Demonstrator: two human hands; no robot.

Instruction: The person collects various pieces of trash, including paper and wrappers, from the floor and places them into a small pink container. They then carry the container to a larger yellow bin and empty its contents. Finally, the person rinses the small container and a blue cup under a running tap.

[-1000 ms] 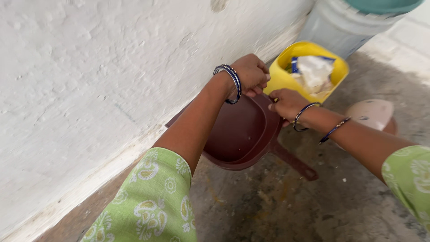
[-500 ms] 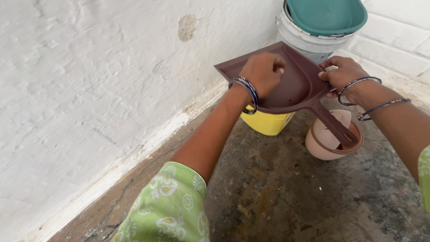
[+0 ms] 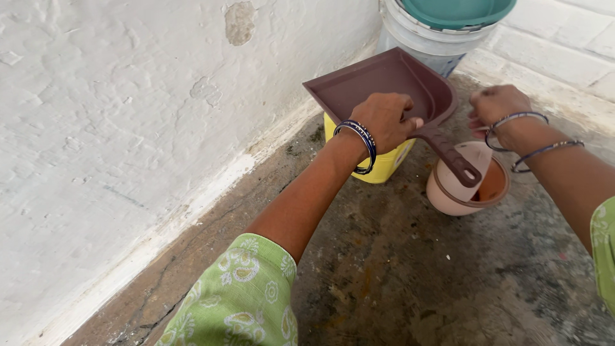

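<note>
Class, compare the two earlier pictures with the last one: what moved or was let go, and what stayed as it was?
The right hand has let go of the brown dustpan and drawn off to the side. The left hand still grips the dustpan, now resting level over the yellow bin, handle above the pink mug. Bin, mug and stacked buckets stayed put.

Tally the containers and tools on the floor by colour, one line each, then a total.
Brown: 1, the dustpan, gripped by the left hand
Yellow: 1, the tub under the dustpan
Pink: 1, the mug below the dustpan's handle
White: 1, the bucket
Teal: 1, the basin on top of the bucket
Total: 5
</note>
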